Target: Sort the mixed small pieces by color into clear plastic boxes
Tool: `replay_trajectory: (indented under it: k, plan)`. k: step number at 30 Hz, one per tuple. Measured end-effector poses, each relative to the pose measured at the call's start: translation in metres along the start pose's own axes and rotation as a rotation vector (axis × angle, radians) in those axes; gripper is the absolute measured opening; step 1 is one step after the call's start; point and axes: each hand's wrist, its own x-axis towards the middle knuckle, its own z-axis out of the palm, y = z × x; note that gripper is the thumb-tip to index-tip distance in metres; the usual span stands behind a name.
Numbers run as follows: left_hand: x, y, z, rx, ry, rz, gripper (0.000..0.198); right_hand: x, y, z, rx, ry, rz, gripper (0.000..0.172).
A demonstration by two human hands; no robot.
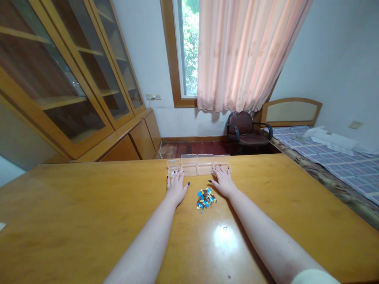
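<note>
Several clear plastic boxes with raised lids stand in a row near the far edge of the table. My left hand (177,189), fingers spread, reaches to the small leftmost box (173,163), which has a little white piece in it. At the other end, my right hand (223,181) is spread out with its fingertips at the rightmost box (222,159). The two middle boxes (197,159) show between my hands. Closer to me lies a pile of small blue, yellow, white and brown pieces (206,198), apart from both hands; their exact kind is too small to tell.
The wooden table (89,221) spreads wide on both sides. Beyond its far edge are a brown armchair (244,130) and a curtained window (237,55). A glass-door cabinet (97,79) is at the left, and a bed (334,154) is at the right.
</note>
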Motion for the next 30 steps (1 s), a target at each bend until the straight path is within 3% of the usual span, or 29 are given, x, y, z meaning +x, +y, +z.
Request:
replay_trajectory:
  k: [5,9,13,17,20,27,30]
  plan:
    - [-0.001,0.000,-0.004,0.045,0.077,-0.064,0.058,-0.002,0.001,0.005,-0.009,0.099,0.014,0.059]
    - [-0.001,-0.002,-0.003,0.059,0.031,-0.102,0.058,0.000,0.006,0.007,-0.046,0.268,0.076,0.055]
    - [0.001,-0.003,-0.002,0.049,0.011,-0.098,0.058,0.020,0.019,-0.009,-0.068,0.367,0.070,0.055]
    - [0.001,-0.003,-0.002,0.031,0.006,-0.104,0.058,0.050,0.032,-0.034,-0.088,0.357,0.096,0.059]
    - [0.001,-0.005,-0.004,0.010,0.029,-0.112,0.059,0.059,0.038,-0.041,-0.090,0.339,0.084,0.060]
    - [0.004,-0.008,-0.007,-0.031,0.008,-0.094,0.057,0.033,0.049,-0.024,-0.125,0.238,0.102,0.058]
    - [0.004,-0.009,-0.006,-0.032,0.000,-0.090,0.058,0.033,0.047,-0.026,-0.146,0.233,0.100,0.060]
